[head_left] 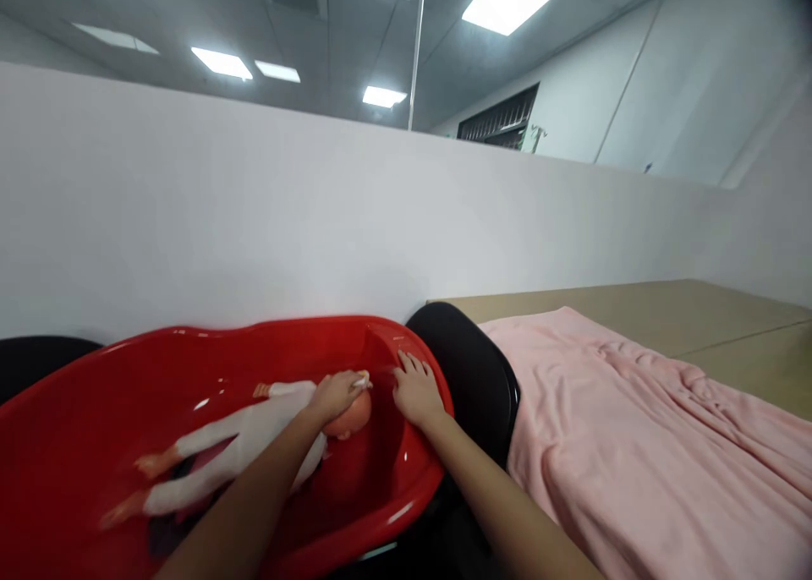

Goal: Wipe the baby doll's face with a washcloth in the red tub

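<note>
A baby doll (247,432) in a white one-piece suit lies on its back in a red baby bathtub (127,394). Its head is at the right and its bare feet point left. Over the doll's face is my left hand (333,396), its fingers closed around a small white cloth (361,380); only a bit of that cloth shows, and the hand covers most of the face. My right hand (417,391) rests on the sloped inner end of the tub, fingers spread and holding nothing. Something dark and pinkish, partly hidden, lies beneath the doll's legs.
Black chairs (469,369) stand under and beside the tub. To the right a pink blanket (602,428) covers part of a tan padded surface (634,305). A white partition (285,216) with a glass or mirrored top runs behind everything.
</note>
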The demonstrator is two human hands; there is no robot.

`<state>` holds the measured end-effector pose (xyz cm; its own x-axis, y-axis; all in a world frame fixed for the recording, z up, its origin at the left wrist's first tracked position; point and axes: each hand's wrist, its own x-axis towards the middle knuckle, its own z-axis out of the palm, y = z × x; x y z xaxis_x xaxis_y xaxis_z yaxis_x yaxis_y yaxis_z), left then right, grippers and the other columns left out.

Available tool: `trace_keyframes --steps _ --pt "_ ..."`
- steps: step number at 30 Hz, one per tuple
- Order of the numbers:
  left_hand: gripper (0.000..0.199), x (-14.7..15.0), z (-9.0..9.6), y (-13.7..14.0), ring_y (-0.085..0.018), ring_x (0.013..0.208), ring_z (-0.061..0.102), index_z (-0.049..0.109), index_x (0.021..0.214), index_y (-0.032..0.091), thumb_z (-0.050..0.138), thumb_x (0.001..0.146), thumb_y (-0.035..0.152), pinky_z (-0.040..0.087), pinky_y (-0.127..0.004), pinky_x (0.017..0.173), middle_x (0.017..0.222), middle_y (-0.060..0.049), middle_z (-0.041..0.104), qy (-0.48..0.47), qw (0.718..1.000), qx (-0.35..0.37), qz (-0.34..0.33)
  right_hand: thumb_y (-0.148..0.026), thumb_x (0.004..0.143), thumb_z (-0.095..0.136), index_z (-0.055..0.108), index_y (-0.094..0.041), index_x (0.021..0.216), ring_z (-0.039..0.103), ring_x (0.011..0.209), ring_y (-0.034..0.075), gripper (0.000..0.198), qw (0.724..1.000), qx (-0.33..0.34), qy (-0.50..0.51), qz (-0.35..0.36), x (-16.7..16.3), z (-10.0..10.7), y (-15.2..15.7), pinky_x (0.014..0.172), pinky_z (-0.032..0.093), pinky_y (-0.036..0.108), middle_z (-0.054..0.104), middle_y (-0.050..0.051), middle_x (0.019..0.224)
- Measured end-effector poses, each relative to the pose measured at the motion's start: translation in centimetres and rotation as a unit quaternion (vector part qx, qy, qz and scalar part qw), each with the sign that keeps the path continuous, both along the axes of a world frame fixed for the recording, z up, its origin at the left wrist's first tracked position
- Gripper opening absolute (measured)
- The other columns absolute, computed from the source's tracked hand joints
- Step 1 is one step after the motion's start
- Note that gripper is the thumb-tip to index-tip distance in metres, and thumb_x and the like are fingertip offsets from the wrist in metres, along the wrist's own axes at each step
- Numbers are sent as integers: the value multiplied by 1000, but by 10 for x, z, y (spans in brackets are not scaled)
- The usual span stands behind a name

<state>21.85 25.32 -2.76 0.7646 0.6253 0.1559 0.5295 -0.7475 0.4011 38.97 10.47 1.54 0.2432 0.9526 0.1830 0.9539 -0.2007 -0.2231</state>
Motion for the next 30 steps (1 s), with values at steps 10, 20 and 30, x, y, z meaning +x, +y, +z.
trace_keyframes --steps 10,20,30 --pt "74 -6 3 -17 -43 118 60 62 132 24 70 69 61 46 -60 96 136 -15 62 170 985 24 -9 -24 84 45 68 -26 123 23 155 26 45 998 30 57 -16 -5 -6 5 126 18 48 29 3 166" --pt "43 27 -17 -46 -39 126 53 71 119 17 66 78 28 38 -59 103 131 -19 65 237 964 118 -10 -22 81 46 70 -23 116 22 155 27 43 996 50 76 -11 -2 -18 11 125 15 50 30 4 166" --pt "26 4 -18 -33 -31 103 65 73 87 23 48 89 31 38 -51 101 100 -10 75 146 985 72 -63 -29 68 62 62 -25 133 7 158 26 65 995 -26 71 62 11 -6 32 126 4 45 13 12 170"
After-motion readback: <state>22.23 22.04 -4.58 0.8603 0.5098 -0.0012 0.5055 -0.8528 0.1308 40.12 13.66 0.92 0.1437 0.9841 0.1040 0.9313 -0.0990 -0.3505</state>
